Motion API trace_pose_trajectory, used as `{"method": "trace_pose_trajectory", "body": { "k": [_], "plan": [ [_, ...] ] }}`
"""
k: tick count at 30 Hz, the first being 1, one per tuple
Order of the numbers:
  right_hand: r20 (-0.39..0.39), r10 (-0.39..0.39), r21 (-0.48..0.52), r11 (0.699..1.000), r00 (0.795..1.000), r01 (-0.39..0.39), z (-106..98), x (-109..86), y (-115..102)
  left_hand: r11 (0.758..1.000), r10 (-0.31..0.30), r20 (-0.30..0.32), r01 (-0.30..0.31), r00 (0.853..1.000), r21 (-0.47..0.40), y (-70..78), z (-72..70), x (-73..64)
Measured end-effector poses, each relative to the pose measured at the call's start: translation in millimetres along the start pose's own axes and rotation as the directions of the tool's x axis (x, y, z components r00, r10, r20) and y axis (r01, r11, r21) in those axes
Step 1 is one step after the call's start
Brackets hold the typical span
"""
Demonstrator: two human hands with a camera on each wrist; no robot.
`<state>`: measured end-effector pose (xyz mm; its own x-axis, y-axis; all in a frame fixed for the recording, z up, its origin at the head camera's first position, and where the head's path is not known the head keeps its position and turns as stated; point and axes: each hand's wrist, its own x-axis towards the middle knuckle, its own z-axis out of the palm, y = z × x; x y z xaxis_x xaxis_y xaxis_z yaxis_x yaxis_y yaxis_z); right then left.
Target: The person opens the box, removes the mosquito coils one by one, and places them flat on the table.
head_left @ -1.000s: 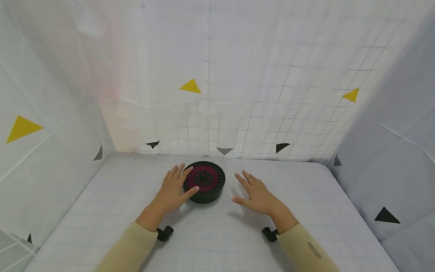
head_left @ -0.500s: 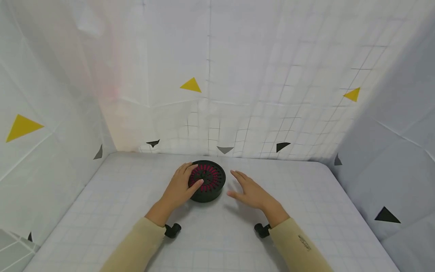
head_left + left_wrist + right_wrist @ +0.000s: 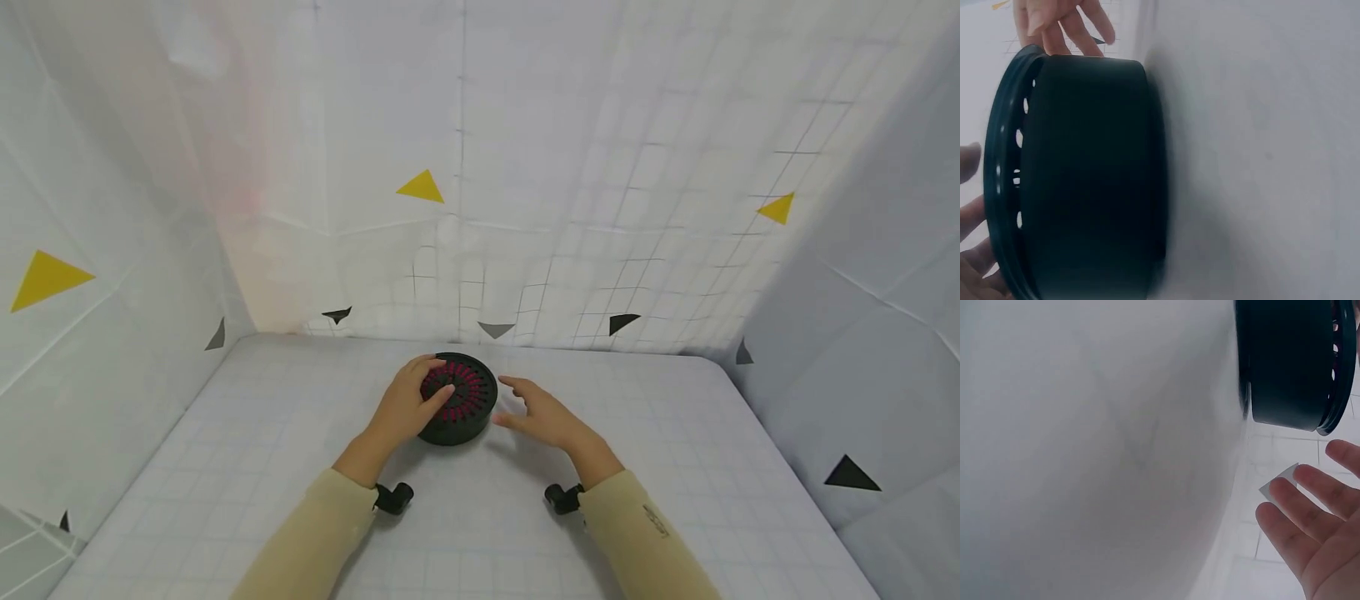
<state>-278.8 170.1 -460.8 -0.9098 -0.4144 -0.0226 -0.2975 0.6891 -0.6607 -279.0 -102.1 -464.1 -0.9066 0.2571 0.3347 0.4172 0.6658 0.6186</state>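
A dark round mosquito coil holder [image 3: 457, 432] stands on the white table. Its slotted lid [image 3: 468, 387] shows magenta through the slots. My left hand [image 3: 401, 404] reaches over the left part of the lid, thumb and fingers spread apart above it. In the left wrist view those fingers [image 3: 972, 219] show beyond the rim of the holder [image 3: 1091, 169]. Just right of the holder, my right hand [image 3: 543, 414] is held with thumb and fingers apart. In the right wrist view its fingers [image 3: 1304, 509] lie off the side of the holder [image 3: 1291, 356], with a gap between.
The white table [image 3: 480, 533] reaches back to a sheet wall [image 3: 540, 125] with grid lines and yellow and black triangles. Sheets also rise at the left and right. A black wrist camera [image 3: 395, 498] hangs below the left sleeve, another camera [image 3: 562, 498] below the right.
My left hand has moved right, farther over the lid, its fingers drawing together somewhat. The right hand has come left, closer to the holder. The holder stays in place.
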Motion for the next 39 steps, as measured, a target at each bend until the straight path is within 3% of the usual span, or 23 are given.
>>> {"method": "trace_pose_trajectory", "body": {
  "k": [3, 14, 31, 39],
  "plan": [
    [0.013, 0.023, 0.024, 0.999, 1.0, -0.023, 0, 2.9, -1, 1.0, -0.013, 0.004, 0.013, 1.0, -0.016, 1.5, 0.7, 2.7],
    [0.048, -0.013, 0.129, 0.992, 0.999, 0.007, 4, 16.3, 9, 0.992, -0.096, 0.028, 0.098, 0.995, -0.078, 3.0, 2.0, 7.7],
    [0.079, -0.1, 0.4, 0.915, 0.992, 0.06, 8, 29.0, 13, 0.989, -0.114, 0.038, 0.117, 0.993, -0.085, 3.0, 3.1, 14.9],
    [0.055, -0.051, 0.449, 0.893, 0.997, 0.021, 13, 32.1, 14, 0.986, -0.118, 0.028, 0.12, 0.993, -0.119, 1.6, 4.5, 16.0]
  ]
}}
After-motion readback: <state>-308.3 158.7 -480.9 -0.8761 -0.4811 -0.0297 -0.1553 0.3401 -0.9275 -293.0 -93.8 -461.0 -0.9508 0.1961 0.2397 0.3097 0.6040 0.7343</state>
